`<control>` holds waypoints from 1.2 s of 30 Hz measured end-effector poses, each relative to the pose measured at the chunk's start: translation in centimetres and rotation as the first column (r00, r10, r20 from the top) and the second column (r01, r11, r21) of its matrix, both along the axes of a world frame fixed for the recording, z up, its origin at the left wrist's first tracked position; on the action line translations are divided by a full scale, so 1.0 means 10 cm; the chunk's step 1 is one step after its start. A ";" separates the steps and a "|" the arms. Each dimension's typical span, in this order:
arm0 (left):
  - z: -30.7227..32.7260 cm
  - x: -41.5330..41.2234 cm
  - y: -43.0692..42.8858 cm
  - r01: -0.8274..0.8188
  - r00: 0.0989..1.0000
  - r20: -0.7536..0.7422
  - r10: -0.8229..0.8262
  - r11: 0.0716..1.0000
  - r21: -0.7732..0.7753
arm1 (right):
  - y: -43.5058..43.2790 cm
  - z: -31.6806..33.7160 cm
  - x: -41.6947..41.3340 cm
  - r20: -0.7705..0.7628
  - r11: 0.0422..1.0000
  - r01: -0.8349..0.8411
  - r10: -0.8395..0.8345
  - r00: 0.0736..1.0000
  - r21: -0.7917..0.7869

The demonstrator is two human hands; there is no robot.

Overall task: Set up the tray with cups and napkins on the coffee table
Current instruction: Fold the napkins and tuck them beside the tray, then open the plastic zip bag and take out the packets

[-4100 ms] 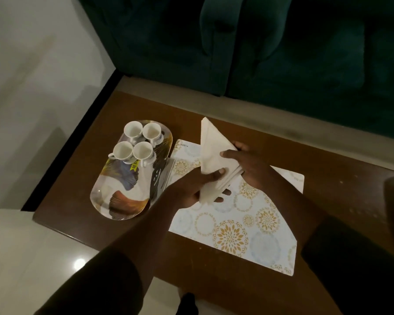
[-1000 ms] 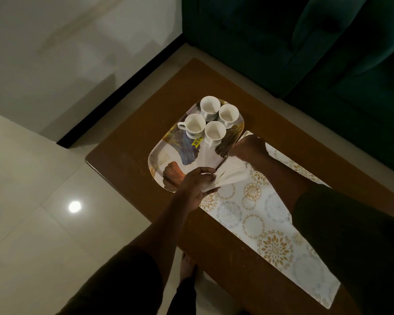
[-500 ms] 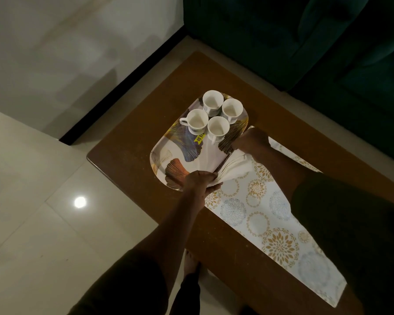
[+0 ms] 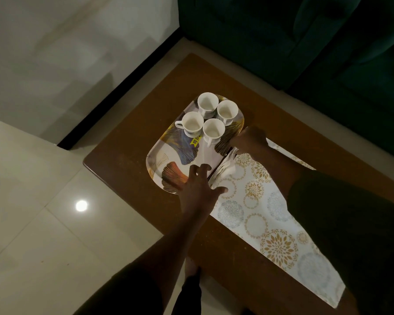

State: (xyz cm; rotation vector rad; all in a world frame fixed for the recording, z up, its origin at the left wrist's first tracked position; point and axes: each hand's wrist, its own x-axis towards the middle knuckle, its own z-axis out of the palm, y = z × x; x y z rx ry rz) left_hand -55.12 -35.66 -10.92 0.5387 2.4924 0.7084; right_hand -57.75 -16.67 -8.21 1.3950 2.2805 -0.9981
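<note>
Head view, left hand (image 4: 197,187) splayed over tray (image 4: 156,159), napkins (image 4: 223,170) apparently alongside

Dim room. Pale glossy floor tiles (image 4: 32,223) reflect one ceiling light (image 4: 81,205); dark green sofa (image 4: 305,42) behind brown wooden surface (image 4: 132,142).

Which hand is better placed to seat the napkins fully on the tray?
Probably the right hand: it's closed at the far end of the napkins along the tray edge. The left hand is open, fingers spread, hovering by their near end.
</note>
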 end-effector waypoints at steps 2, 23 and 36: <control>-0.01 -0.01 0.08 -0.015 1.000 -0.013 0.016 0.999 0.033 | 0.02 -0.01 0.01 -0.045 1.000 0.011 -0.012 0.999 -0.018; -0.03 -0.08 0.11 0.016 0.994 -0.105 0.004 0.981 0.192 | 0.19 -0.08 0.49 -0.247 0.991 0.132 -0.133 0.960 -0.021; 0.59 0.67 1.07 0.388 0.886 -0.369 -0.281 0.885 0.258 | 0.87 0.26 2.16 -0.223 0.957 0.286 -0.267 0.938 0.056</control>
